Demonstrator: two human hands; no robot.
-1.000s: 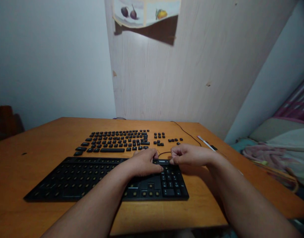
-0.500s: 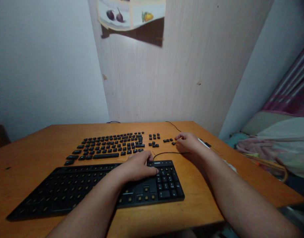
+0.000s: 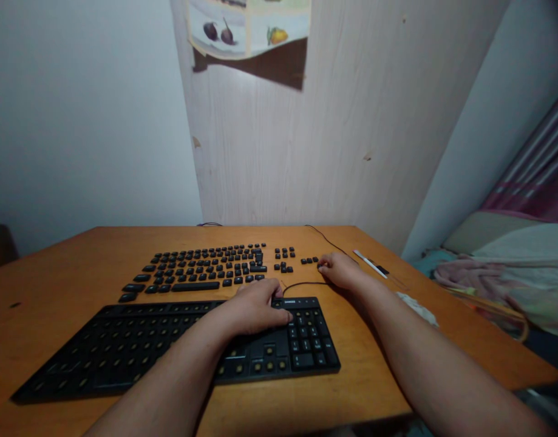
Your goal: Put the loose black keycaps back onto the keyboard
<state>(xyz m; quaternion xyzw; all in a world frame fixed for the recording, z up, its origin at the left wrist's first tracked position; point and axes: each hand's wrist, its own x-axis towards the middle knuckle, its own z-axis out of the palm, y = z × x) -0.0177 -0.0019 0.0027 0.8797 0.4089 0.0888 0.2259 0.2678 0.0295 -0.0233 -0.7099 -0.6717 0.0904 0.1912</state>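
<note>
A black keyboard (image 3: 308, 300) lies on the table, its number pad at the right filled with keycaps and most of its other key places bare. My left hand (image 3: 260, 306) grips its upper edge, thumb on top by the number pad and fingers partly hidden behind. Beyond the keyboard's right end, my right hand (image 3: 336, 268) is on the tabletop, thumb and forefinger closed on a small black keycap (image 3: 319, 266) that is mostly covered. Just left of those fingers sits a short row of loose keycaps (image 3: 309, 260).
Many loose keycaps lie in keyboard order behind the keyboard, with a long space bar (image 3: 195, 286) in front. A cable (image 3: 306, 283) runs from the keyboard under my right hand. To the right are a white stick-like tool (image 3: 370, 264) and a crumpled white wrapper (image 3: 416, 308).
My right hand has left the number pad, reached forward and right to the loose keycaps, and closed on one. My left hand stays on the keyboard. The view has shifted slightly.
</note>
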